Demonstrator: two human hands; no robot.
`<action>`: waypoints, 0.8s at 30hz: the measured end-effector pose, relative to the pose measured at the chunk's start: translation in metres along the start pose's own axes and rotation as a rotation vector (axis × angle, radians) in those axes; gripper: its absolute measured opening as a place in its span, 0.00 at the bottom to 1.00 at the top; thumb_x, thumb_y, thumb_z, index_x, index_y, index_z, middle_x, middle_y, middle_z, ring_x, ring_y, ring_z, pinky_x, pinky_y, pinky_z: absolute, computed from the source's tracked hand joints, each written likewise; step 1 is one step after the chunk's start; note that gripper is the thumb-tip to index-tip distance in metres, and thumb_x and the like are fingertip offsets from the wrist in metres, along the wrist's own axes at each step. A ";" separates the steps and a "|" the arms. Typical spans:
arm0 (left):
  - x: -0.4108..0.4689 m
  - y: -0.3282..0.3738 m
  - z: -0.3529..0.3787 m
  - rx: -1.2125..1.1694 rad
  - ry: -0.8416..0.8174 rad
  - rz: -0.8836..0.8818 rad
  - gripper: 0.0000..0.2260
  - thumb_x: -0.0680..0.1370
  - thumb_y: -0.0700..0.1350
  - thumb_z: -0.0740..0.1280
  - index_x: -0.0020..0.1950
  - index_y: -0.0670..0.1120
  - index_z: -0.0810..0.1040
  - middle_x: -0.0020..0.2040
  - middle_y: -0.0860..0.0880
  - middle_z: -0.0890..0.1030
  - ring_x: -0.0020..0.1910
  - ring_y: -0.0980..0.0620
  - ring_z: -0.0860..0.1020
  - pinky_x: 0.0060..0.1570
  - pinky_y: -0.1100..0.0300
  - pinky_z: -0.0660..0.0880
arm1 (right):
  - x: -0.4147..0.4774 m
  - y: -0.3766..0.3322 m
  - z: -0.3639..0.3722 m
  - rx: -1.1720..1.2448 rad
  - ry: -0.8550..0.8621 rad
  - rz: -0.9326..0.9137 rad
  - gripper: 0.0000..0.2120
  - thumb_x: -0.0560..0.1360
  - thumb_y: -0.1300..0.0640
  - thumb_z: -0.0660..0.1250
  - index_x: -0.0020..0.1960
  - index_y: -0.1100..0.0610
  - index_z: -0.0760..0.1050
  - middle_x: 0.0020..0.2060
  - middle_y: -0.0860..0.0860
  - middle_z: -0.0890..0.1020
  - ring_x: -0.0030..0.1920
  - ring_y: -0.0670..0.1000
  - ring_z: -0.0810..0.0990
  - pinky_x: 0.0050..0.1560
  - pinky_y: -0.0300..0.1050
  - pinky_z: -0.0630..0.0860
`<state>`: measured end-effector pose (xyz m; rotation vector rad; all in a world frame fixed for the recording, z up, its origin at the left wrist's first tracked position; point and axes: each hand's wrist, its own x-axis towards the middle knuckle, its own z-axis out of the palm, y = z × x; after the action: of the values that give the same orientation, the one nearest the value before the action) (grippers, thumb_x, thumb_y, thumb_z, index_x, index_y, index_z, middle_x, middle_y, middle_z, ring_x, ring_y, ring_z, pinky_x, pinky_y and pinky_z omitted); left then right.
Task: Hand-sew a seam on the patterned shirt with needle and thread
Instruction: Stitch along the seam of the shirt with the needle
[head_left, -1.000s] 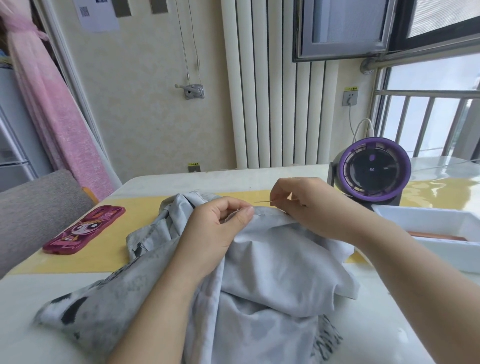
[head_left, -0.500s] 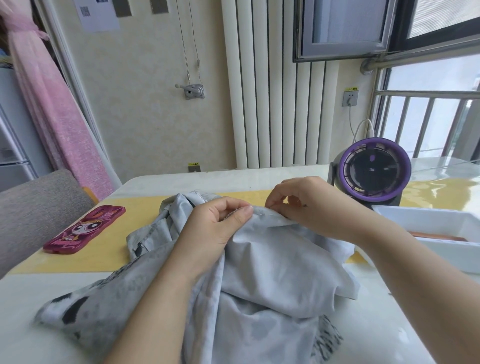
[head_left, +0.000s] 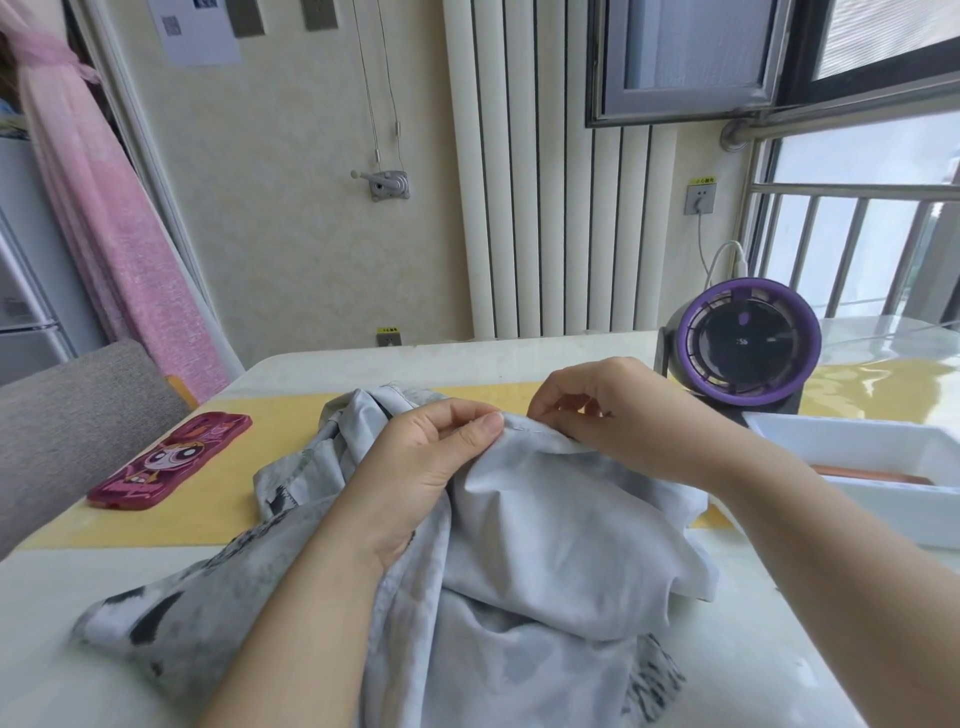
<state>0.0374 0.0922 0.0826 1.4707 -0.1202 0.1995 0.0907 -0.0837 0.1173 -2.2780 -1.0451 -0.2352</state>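
Left hand (head_left: 421, 462), perhaps right hand (head_left: 618, 410), pinch-curled on shirt (head_left: 545, 551).

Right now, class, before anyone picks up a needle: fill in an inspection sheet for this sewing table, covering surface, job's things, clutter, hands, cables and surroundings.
Surface: white glossy table with a yellow mat.
Job's things: patterned shirt bunched on the table; needle not visible.
Clutter: phone in a pink cartoon case, purple fan, white tray.
Hands: left hand pinches a shirt fold; right hand pinches the seam edge beside it.
Cables: white cable from wall socket towards the fan.
Surroundings: radiator, pink curtain, grey chair, window.
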 end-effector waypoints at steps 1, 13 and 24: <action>0.000 0.000 0.000 0.000 0.000 0.001 0.08 0.67 0.46 0.69 0.42 0.44 0.80 0.36 0.52 0.83 0.37 0.60 0.79 0.40 0.71 0.74 | 0.000 0.000 0.000 0.001 0.003 0.002 0.07 0.76 0.62 0.65 0.46 0.55 0.81 0.33 0.37 0.76 0.36 0.34 0.73 0.39 0.27 0.68; 0.000 0.000 -0.003 -0.035 0.010 -0.029 0.05 0.66 0.47 0.69 0.37 0.48 0.83 0.38 0.50 0.83 0.40 0.56 0.79 0.46 0.65 0.74 | 0.000 0.001 0.003 0.071 0.004 0.042 0.08 0.76 0.62 0.65 0.44 0.51 0.80 0.34 0.40 0.79 0.36 0.39 0.75 0.38 0.28 0.70; -0.001 0.001 -0.001 -0.377 -0.035 -0.111 0.06 0.68 0.45 0.68 0.38 0.46 0.83 0.39 0.46 0.84 0.41 0.52 0.82 0.47 0.62 0.78 | 0.003 -0.008 0.014 0.444 0.049 0.032 0.06 0.79 0.62 0.60 0.47 0.56 0.75 0.32 0.54 0.79 0.31 0.54 0.70 0.33 0.44 0.69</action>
<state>0.0363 0.0933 0.0831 1.1013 -0.0982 0.0562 0.0855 -0.0695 0.1106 -1.8770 -0.9275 -0.0382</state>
